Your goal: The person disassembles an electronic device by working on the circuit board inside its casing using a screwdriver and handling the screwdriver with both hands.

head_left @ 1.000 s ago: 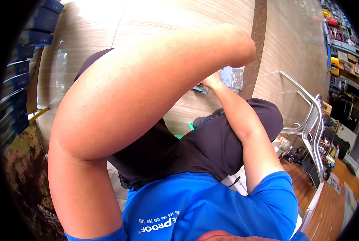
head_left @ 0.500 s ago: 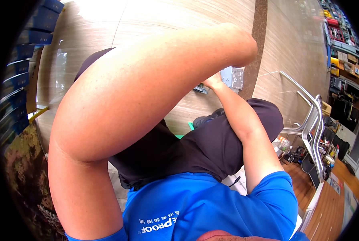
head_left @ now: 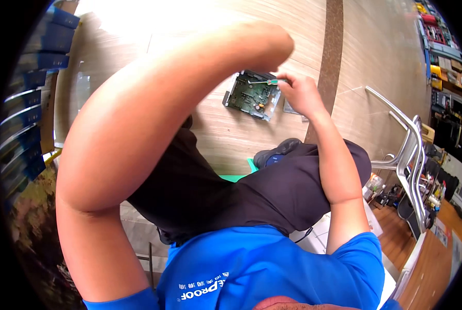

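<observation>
My right hand [head_left: 302,95] is closed around the handle of a small screwdriver [head_left: 273,81]. The handle is green with some red, and its thin shaft points left over a green circuit board [head_left: 254,95]. That board sits in an open housing on the floor. Whether the tip touches the board cannot be told. My left arm fills the left side, and my left hand [head_left: 280,45] is near the board's upper edge. Its fingers are hidden behind the wrist. A flat grey part [head_left: 291,107] lies beside the board, partly covered by my right hand.
Blue bins [head_left: 55,26] are stacked at the left. A bent metal tube frame [head_left: 409,139] stands at the right, near cluttered shelves [head_left: 448,62]. A dark strip [head_left: 330,46] crosses the tiled floor [head_left: 226,139]. Something green [head_left: 233,177] lies below my legs.
My left arm has shifted left and my right hand has moved up and right, where the screwdriver now shows. The circuit board, mostly covered before, is now in sight.
</observation>
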`<state>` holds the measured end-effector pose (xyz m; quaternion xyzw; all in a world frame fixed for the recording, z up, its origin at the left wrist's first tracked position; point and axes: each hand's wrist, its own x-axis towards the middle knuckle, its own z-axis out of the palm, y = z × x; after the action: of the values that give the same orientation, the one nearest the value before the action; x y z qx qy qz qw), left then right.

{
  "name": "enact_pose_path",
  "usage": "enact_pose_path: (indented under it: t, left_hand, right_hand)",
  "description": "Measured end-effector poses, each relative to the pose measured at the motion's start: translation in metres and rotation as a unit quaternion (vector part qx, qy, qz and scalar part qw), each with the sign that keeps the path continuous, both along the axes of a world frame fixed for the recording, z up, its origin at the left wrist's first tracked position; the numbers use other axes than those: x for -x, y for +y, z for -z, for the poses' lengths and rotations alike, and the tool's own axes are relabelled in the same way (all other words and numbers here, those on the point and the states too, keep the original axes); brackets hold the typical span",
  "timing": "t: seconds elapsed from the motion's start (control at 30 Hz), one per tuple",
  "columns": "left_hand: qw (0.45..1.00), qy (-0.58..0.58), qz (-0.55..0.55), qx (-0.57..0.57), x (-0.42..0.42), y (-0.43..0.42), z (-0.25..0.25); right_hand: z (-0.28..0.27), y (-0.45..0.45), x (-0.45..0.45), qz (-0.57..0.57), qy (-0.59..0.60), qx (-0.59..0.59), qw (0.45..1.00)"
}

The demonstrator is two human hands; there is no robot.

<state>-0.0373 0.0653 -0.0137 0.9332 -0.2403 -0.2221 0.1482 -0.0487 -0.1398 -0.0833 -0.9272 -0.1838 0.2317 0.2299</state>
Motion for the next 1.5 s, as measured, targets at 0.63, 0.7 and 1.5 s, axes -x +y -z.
enact_pose_path:
  t: [0.63, 0.7, 1.5]
  left_hand:
    - [0.97, 0.072, -0.075, 0.22, 0.013, -0.029, 0.014]
    - [0.97, 0.069, -0.079, 0.219, 0.013, -0.033, 0.014]
    - [0.977, -0.032, -0.072, 0.2, 0.009, -0.037, 0.011]
  right_hand:
    - [-0.082, -0.089, 0.009, 0.154, 0.051, -0.31, 0.937]
    - [-0.082, -0.093, 0.008, 0.154, 0.042, -0.322, 0.933]
    - [-0.088, -0.101, -0.005, 0.192, -0.035, -0.397, 0.897]
